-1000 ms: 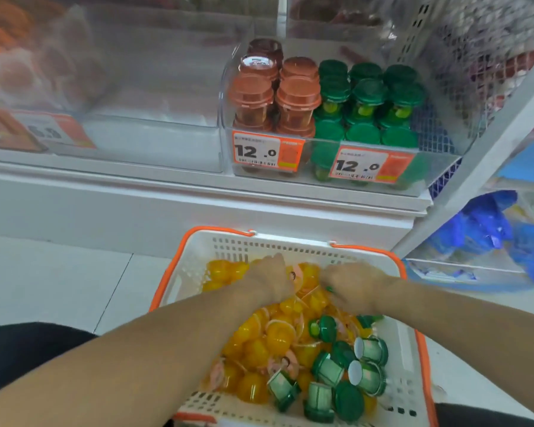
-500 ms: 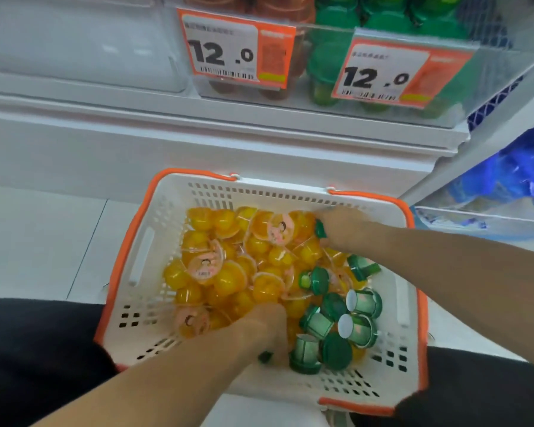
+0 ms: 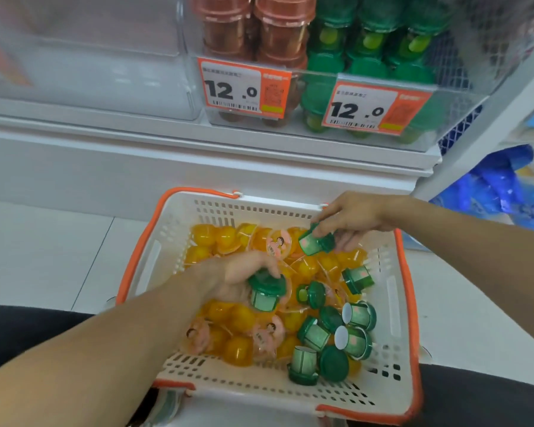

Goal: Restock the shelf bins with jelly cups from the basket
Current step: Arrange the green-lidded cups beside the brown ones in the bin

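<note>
Hands reach down into a white basket (image 3: 154,266) with an orange rim, seen from above. The left hand (image 3: 238,277) is closed around a green cup (image 3: 265,292) near the basket's middle, fingers curled over its lid, the cup just above the heap. The right hand (image 3: 356,218) is at the far right corner of the basket, pinching a second green cup (image 3: 315,241) between thumb and fingertips; that cup is tilted on its side, clear of the pile.

Yellow cups (image 3: 225,238) fill most of the basket, several with pink printed lids. More loose green cups (image 3: 352,334) lie jumbled along the right side and near corner, some upright, some on their sides.

Behind the basket, a white shelf (image 3: 167,143) carries clear bins. The right bin (image 3: 463,118) holds stacked brown cups (image 3: 278,35) on its left and stacked green cups (image 3: 370,38) on its right. Two orange-and-white price tags hang on its front, each reading 12.0: one (image 3: 244,86) under the brown stack, one (image 3: 376,107) under the green. The left bin (image 3: 90,72) looks blurred; its contents cannot be made out. Blue packets (image 3: 500,183) sit low at the far right. Pale floor tiles (image 3: 43,248) surround the basket.
</note>
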Demonstrator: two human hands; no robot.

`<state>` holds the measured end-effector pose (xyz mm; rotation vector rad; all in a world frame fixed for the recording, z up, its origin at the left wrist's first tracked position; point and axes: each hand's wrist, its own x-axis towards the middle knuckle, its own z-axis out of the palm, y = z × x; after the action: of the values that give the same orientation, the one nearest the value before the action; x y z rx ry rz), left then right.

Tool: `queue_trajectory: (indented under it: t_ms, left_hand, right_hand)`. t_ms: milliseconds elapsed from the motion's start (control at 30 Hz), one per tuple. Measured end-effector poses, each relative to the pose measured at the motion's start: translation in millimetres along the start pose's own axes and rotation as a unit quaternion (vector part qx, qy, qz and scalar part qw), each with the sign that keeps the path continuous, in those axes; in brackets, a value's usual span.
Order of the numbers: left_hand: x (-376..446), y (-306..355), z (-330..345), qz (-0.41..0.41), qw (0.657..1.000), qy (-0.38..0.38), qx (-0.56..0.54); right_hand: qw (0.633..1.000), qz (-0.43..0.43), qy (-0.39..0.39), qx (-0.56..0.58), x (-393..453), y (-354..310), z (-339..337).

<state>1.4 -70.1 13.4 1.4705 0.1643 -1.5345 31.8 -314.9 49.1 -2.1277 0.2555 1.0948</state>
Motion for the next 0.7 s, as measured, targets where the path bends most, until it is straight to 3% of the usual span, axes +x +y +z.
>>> queue_trajectory:
  t_ms: [100,200,467,600,700]
  left_hand:
    - [-24,25,-6,0.011,0.999,-0.018,-0.029]
    - [-63,58,-7,0.024,0.998,0.004,0.05]
    - [-132,90,16,0.175,0.971,0.085,0.142]
    - [-143,89,6,0.224,0.973,0.043,0.039]
    - [-148,94,-1,0.251,0.966,-0.028,-0.052]
  right_hand:
    - [0.992,-0.011,-0.081,0.098,-35,-22,-8]
    - [0.986,-0.033,-0.12,0.111,-61,-45,-9]
    - [0.978,-0.084,-0.092,0.169,-98,-95,-10]
    - [0.985,-0.121,-0.041,0.116,-114,-112,-20]
    - [0.965,-0.226,0.002,0.136,-124,-121,-29]
